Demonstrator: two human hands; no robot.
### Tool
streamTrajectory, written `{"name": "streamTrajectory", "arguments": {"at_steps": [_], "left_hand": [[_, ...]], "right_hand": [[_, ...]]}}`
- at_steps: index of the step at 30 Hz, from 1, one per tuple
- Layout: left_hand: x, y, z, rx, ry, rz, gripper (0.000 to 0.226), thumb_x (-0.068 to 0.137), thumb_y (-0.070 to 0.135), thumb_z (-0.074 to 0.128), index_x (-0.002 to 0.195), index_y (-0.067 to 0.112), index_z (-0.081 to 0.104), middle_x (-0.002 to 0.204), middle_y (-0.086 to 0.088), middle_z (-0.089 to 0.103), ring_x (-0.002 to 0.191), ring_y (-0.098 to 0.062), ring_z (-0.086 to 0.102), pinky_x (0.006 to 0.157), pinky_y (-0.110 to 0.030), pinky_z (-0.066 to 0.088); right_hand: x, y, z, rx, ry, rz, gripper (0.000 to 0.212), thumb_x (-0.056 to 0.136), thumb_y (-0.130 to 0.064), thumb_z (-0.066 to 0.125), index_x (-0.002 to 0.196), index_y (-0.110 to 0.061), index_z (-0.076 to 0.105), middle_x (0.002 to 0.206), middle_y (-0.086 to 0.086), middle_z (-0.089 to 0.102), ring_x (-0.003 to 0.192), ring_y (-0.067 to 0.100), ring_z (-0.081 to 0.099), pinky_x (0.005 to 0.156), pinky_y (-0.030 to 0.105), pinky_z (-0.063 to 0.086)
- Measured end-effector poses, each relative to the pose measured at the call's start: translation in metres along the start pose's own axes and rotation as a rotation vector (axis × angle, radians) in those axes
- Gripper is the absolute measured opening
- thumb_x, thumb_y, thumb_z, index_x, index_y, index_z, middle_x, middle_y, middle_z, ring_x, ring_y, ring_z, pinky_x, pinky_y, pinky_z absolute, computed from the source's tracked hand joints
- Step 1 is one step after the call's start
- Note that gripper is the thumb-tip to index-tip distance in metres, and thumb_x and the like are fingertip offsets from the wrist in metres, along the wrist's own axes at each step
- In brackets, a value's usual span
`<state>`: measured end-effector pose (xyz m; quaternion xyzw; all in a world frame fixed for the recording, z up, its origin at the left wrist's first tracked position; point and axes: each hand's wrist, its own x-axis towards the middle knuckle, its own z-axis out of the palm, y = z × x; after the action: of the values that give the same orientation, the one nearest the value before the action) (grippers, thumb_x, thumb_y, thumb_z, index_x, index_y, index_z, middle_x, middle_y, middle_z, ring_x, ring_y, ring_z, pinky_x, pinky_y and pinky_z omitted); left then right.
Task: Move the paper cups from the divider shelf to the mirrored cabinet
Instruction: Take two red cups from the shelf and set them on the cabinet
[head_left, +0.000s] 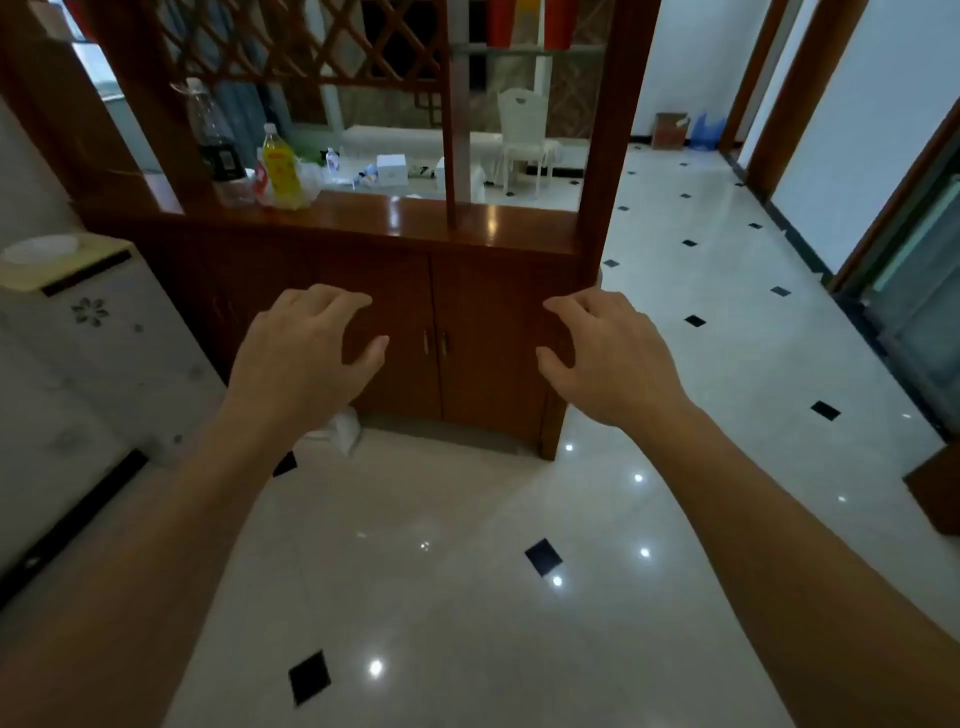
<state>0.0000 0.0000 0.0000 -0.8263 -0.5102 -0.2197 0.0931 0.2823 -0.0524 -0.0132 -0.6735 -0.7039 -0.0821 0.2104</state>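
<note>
The wooden divider shelf (467, 223) stands straight ahead, with a glossy ledge under lattice panels and closed double doors (483, 343) below. At the ledge's left end a red-and-white item wrapped in clear plastic (261, 182) leans by a yellow bottle (280, 166); I cannot tell whether it holds paper cups. My left hand (306, 353) and my right hand (608, 353) hover side by side in front of the doors, fingers spread and curled, holding nothing. No mirrored cabinet is in view.
A tall dark bottle (215, 140) stands left of the yellow one. A white appliance (78, 338) with a bowl on top fills the left side. A crumpled white bag (343, 428) lies on the tiled floor at the divider's base. An open walkway runs to the divider's right.
</note>
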Motion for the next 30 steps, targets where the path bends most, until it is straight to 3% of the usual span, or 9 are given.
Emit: {"name": "streamTrajectory", "arguments": {"at_steps": [12,30], "left_hand": [[0.062,-0.022,0.055,-0.029,-0.020,-0.036,0.051,0.091,0.049,0.049,0.132,0.018,0.053,0.130,-0.007,0.058,0.119,-0.028,0.051,0.092,-0.044,0.044],[0.309,-0.115,0.157,-0.095,-0.028,0.066,0.050,0.090,0.048,0.052,0.129,0.017,0.056,0.127,-0.006,0.059,0.116,-0.026,0.051,0.090,-0.042,0.046]], "right_hand": [[0.066,0.021,0.048,-0.015,-0.020,0.003,0.052,0.090,-0.047,0.050,0.136,-0.022,0.048,0.133,0.004,0.053,0.121,0.024,0.047,0.096,0.044,0.044],[0.307,0.059,0.131,-0.065,0.026,0.093,0.051,0.088,-0.046,0.052,0.133,-0.022,0.051,0.129,0.002,0.055,0.120,0.022,0.047,0.093,0.039,0.045]]}}
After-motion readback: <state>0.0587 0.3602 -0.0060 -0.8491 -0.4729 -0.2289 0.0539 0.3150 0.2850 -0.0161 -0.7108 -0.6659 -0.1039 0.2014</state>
